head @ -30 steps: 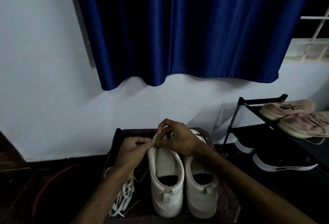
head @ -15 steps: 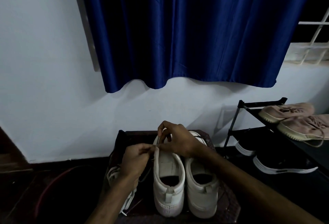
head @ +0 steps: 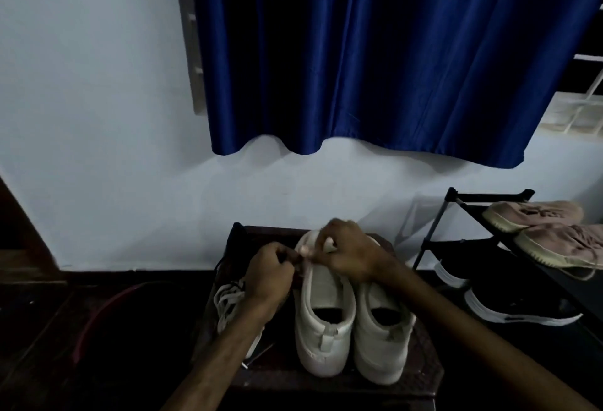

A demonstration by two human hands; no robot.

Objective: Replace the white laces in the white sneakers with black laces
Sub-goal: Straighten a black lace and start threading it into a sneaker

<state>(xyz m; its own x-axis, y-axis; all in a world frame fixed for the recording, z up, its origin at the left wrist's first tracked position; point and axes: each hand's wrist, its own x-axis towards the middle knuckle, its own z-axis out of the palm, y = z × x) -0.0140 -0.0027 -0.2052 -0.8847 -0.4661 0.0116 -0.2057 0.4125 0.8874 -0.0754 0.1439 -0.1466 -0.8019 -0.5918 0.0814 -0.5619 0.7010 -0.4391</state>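
Two white sneakers stand side by side, heels toward me, on a small dark table (head: 424, 374). My left hand (head: 269, 275) is curled at the left edge of the left sneaker (head: 323, 319) near its eyelets and pinches something thin; the dim light hides what it is. My right hand (head: 350, 252) lies over that sneaker's toe, fingers curled and pinching at the same spot. The right sneaker (head: 380, 335) stands untouched, its toe hidden behind my right wrist. A loose bundle of white laces (head: 228, 301) lies on the table left of the sneakers.
A black shoe rack (head: 456, 201) stands to the right with pink shoes (head: 535, 214) on top and black shoes (head: 509, 306) below. A blue curtain (head: 375, 58) hangs on the wall behind. The floor on the left is dark, with a reddish hose (head: 98, 316).
My left hand has drifted slightly right and up toward the sneaker's edge. My right hand has stayed over the toe, fingers curling tighter. The view has shifted a little.
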